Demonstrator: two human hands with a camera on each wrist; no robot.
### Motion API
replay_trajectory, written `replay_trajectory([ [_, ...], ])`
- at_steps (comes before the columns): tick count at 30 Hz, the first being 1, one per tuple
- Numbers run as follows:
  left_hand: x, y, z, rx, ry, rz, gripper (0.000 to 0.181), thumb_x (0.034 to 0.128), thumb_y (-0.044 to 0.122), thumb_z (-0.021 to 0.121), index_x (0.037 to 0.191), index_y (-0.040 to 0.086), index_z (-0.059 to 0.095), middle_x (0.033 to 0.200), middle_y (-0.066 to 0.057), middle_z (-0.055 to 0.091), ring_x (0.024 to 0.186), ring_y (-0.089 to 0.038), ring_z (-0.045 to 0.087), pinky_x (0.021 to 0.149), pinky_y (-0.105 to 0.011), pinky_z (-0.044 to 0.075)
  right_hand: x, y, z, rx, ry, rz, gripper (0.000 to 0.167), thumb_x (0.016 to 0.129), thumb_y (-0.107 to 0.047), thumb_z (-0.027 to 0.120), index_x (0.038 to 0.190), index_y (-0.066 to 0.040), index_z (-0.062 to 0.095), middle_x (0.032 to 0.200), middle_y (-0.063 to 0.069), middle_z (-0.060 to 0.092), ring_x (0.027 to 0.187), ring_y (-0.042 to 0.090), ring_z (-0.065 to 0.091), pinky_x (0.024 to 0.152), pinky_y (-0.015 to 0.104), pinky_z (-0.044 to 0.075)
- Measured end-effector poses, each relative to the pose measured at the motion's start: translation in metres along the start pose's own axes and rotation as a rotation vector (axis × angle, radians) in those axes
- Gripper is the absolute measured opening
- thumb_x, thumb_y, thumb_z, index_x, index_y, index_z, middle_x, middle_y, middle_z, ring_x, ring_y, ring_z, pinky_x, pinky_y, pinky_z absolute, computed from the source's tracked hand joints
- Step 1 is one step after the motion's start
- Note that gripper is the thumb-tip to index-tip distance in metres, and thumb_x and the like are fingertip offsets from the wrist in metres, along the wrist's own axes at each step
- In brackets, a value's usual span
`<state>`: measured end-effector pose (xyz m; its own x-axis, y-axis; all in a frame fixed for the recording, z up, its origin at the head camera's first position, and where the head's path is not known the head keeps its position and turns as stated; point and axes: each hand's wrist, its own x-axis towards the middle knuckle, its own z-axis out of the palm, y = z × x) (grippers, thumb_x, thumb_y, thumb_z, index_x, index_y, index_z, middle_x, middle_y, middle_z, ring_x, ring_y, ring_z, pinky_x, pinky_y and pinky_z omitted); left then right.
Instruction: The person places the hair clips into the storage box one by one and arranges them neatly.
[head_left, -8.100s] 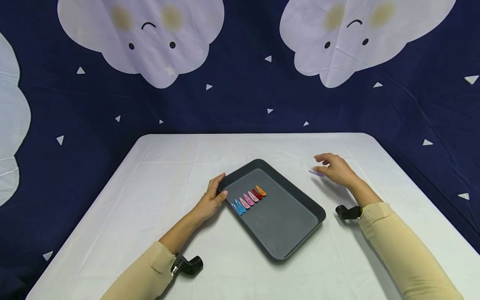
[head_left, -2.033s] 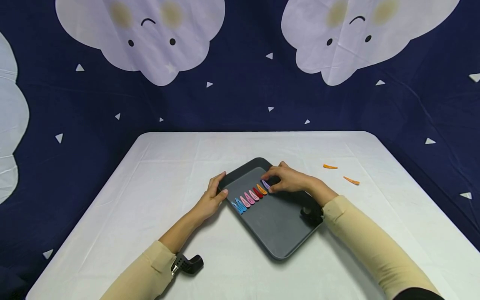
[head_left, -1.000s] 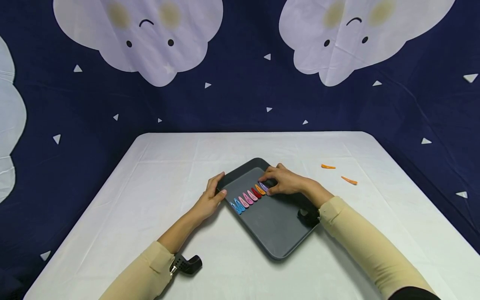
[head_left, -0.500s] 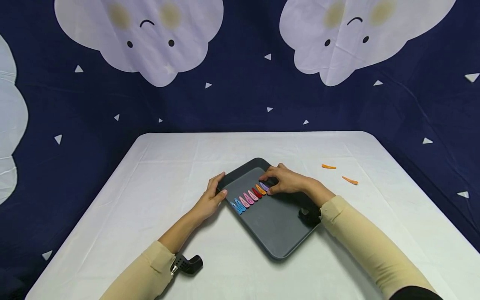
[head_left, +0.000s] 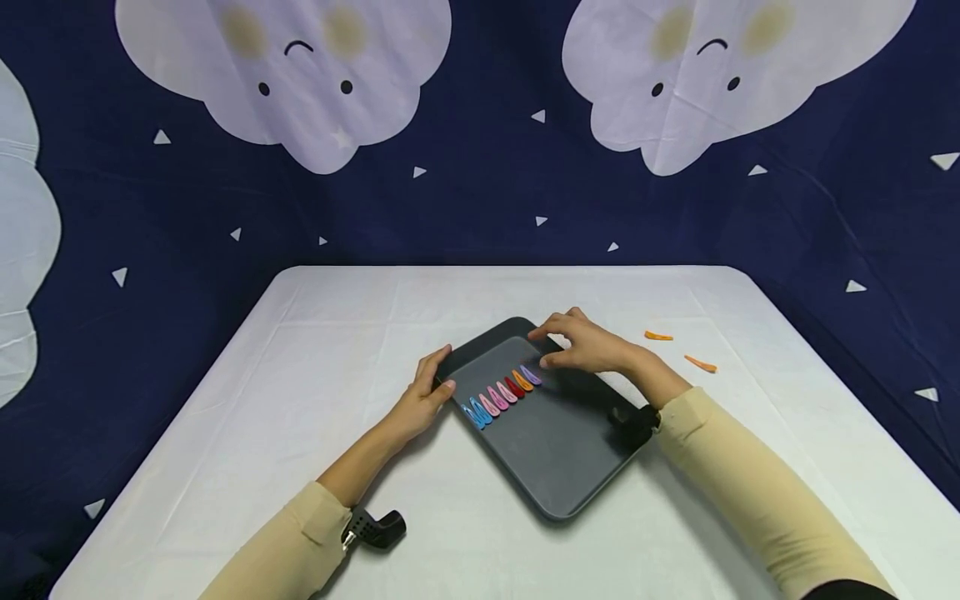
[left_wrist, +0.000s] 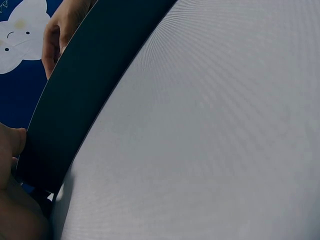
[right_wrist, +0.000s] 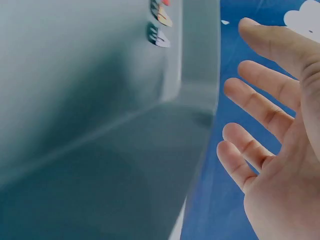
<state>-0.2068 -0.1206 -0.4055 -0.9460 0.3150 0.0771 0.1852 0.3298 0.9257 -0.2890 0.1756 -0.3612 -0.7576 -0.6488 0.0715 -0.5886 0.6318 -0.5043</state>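
Note:
A dark grey baking tray (head_left: 566,454) lies slantwise on the table. My left hand (head_left: 416,406) grips its left corner, thumb over the rim. Inside the tray a slanted row of snap hair clips runs from blue (head_left: 478,411) through pink (head_left: 498,397), red (head_left: 514,387) and orange (head_left: 527,377) to a purple hair clip (head_left: 532,376) at the upper end. Above the purple clip hovers my right hand (head_left: 588,343), fingers spread and holding nothing. The right wrist view shows its fingers apart beside the tray wall (right_wrist: 200,65).
Two orange hair clips, one farther back (head_left: 658,336) and one nearer (head_left: 701,364), lie on the white table (head_left: 360,333) right of the tray. A dark blue cloth (head_left: 480,208) with clouds hangs behind. Each wrist wears a black camera.
The right hand brought the purple hair clip from the table into the tray, set it at the row's end, let go and lifted away. The left hand stayed on the tray.

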Motion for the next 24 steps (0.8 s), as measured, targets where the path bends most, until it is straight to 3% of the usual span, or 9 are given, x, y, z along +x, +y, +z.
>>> replay_trajectory([
  [4, -0.007, 0.017, -0.002, -0.001, -0.013, -0.008, 0.057, 0.0986, 0.007, 0.041, 0.149, 0.001, 0.016, 0.151, -0.022, 0.018, 0.143, -0.04, 0.014, 0.116, -0.057, 0.008, -0.003, 0.002, -0.01, 0.001, 0.052, 0.016, 0.047, 0.082, -0.027, 0.072, 0.125, -0.013, 0.061, 0.12, 0.004, 0.061, 0.108, 0.029, 0.042, 0.089, 0.042, 0.038],
  [8, -0.008, 0.02, -0.003, 0.003, -0.02, -0.02, 0.057, 0.0989, 0.007, 0.04, 0.15, 0.003, 0.016, 0.152, -0.02, 0.018, 0.144, -0.037, 0.014, 0.117, -0.055, 0.008, -0.008, 0.006, -0.02, -0.035, 0.115, 0.059, 0.048, 0.082, -0.028, 0.072, 0.125, -0.012, 0.06, 0.119, 0.006, 0.061, 0.105, 0.025, 0.042, 0.087, 0.04, 0.038],
  [14, -0.009, 0.02, -0.003, 0.0, -0.027, -0.021, 0.057, 0.0991, 0.008, 0.04, 0.15, 0.004, 0.016, 0.152, -0.019, 0.017, 0.145, -0.037, 0.014, 0.117, -0.055, 0.007, -0.018, 0.019, -0.033, -0.061, 0.193, 0.149, 0.049, 0.082, -0.028, 0.073, 0.125, -0.008, 0.06, 0.117, 0.012, 0.061, 0.102, 0.026, 0.042, 0.086, 0.042, 0.038],
  [24, -0.008, 0.02, -0.003, -0.006, -0.03, -0.02, 0.057, 0.0991, 0.008, 0.04, 0.15, 0.002, 0.015, 0.152, -0.019, 0.017, 0.144, -0.037, 0.014, 0.117, -0.055, 0.007, -0.038, 0.044, -0.044, -0.056, 0.251, 0.306, 0.056, 0.084, -0.033, 0.069, 0.13, -0.005, 0.054, 0.123, 0.019, 0.06, 0.11, 0.034, 0.041, 0.091, 0.05, 0.036],
])
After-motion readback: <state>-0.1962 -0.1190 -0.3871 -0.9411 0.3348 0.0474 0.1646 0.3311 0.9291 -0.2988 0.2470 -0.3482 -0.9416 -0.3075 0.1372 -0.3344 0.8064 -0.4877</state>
